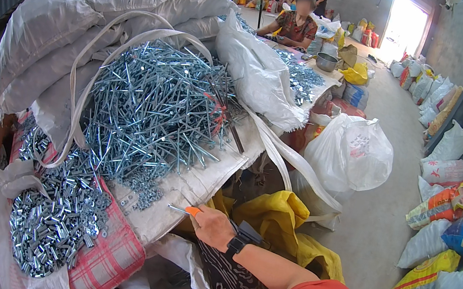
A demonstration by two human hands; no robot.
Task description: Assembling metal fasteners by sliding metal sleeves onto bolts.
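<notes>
Toward eight o'clock on the white-covered desk lies a heap of short silver metal sleeves, against a red-and-white checked cloth. Long silvery-blue metal bolts pile up near ten. Around seven, a slim silver metal rod juts from the right hand, which grips it narrowly; the left hand's state I cannot tell. A crumpled yellow woven sack sits near five.

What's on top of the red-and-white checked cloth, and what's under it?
A heap of short metal cylinders rests on the left part of the checked cloth. The heap hides that part of the cloth; whatever lies directly beneath the cloth is covered.
</notes>
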